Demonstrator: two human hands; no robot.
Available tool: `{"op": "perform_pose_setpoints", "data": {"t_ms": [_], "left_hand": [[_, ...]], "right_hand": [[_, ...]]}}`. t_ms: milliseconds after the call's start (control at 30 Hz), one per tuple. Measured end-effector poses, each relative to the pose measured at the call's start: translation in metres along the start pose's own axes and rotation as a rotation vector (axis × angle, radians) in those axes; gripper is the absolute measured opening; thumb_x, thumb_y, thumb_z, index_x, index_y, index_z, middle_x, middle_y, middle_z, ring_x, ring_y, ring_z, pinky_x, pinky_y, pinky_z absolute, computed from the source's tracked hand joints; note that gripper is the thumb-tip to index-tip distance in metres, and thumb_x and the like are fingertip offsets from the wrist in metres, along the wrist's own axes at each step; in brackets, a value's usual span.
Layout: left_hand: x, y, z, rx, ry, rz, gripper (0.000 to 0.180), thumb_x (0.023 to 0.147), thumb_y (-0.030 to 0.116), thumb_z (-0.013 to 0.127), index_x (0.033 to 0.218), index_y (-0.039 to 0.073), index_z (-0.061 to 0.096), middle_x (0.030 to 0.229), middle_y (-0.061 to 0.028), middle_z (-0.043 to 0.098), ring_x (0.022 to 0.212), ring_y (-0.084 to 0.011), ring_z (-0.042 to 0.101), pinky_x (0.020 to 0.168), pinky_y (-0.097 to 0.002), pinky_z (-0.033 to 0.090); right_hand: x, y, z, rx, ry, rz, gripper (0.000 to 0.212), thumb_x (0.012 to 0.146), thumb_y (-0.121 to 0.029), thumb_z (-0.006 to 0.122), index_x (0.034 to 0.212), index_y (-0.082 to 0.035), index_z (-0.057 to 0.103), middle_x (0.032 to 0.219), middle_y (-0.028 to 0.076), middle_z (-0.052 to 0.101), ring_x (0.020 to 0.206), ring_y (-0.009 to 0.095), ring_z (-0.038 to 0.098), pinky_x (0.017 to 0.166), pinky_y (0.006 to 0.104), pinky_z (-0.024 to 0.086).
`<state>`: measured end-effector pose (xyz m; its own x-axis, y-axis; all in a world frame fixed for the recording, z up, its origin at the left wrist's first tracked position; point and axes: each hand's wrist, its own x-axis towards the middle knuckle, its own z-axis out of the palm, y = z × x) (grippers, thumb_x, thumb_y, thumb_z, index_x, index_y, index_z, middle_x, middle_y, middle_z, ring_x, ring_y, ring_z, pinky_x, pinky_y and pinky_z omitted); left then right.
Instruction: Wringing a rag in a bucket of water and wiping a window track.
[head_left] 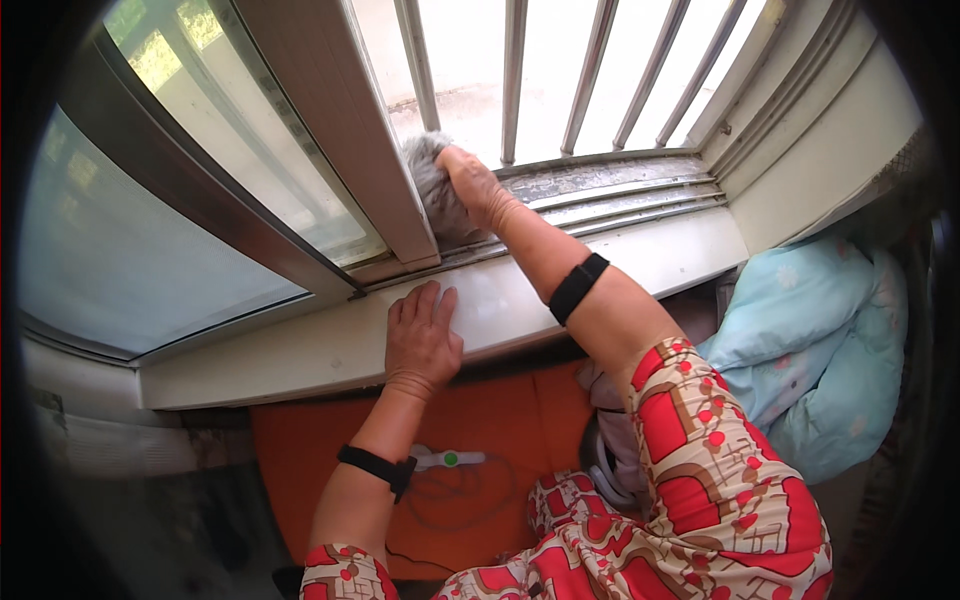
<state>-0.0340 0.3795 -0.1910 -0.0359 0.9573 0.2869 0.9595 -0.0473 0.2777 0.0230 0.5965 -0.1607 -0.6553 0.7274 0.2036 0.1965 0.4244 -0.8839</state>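
Bunched in my right hand [474, 188] is a grey fluffy cloth [432, 190], pressed against the window track beside the sliding sash frame [345, 130]. My fingers close over its upper right side, and part of the cloth passes behind the frame's edge. My left hand [424, 340] rests flat on the white windowsill [580, 310] with fingers stretched out, holding nothing. The metal window track [630, 195] runs off to the right of the cloth, its paint worn and dirty.
Upright metal bars [512, 85] stand outside the window opening. Below the sill lies an orange surface [340, 440] bearing a white device with a green button [450, 459] and a cord. A light blue quilt [800, 350] is heaped at the right.
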Motion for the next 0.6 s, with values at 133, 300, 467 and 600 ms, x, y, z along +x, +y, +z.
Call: {"op": "perform_pose_setpoints", "data": {"t_ms": [133,300,467,600], "left_hand": [[0.003,0.010,-0.003,-0.010,0.000,-0.006,0.051,0.064,0.013,0.052,0.114,0.009,0.048,0.118,-0.0130,0.046,0.110,-0.0302,0.044,0.096,-0.0426,0.033],[-0.003,0.002,0.000,-0.019,0.006,-0.011,0.052,0.063,0.014,0.053,0.115,0.010,0.048,0.118,-0.0123,0.046,0.112,-0.0294,0.043,0.097,-0.0424,0.032],[-0.001,0.002,0.006,-0.027,0.009,-0.003,0.052,0.063,0.015,0.054,0.115,0.010,0.049,0.119,-0.0118,0.046,0.113,-0.0283,0.043,0.097,-0.0417,0.032],[0.002,0.003,0.008,-0.006,0.017,0.010,0.051,0.064,0.016,0.055,0.114,0.008,0.051,0.119,-0.0115,0.046,0.113,-0.0270,0.043,0.096,-0.0410,0.032]], "right_hand": [[0.001,-0.004,-0.053,-0.180,0.262,-0.286,0.015,0.082,-0.015,0.043,0.086,-0.003,0.050,0.086,0.013,0.051,0.081,0.025,0.048,0.077,0.0319,0.041],[-0.024,-0.042,-0.091,0.255,0.550,-0.166,0.026,0.084,-0.022,0.038,0.088,-0.002,0.055,0.078,0.011,0.055,0.073,0.021,0.049,0.072,0.0319,0.043],[-0.030,0.037,-0.110,-0.474,0.498,-0.089,0.036,0.083,-0.027,0.038,0.103,0.000,0.052,0.104,0.024,0.055,0.098,0.039,0.052,0.089,0.0441,0.040],[-0.010,0.068,-0.093,-0.774,0.321,0.176,0.038,0.082,-0.031,0.039,0.101,-0.004,0.058,0.109,0.020,0.057,0.105,0.034,0.053,0.093,0.0408,0.041]]}}
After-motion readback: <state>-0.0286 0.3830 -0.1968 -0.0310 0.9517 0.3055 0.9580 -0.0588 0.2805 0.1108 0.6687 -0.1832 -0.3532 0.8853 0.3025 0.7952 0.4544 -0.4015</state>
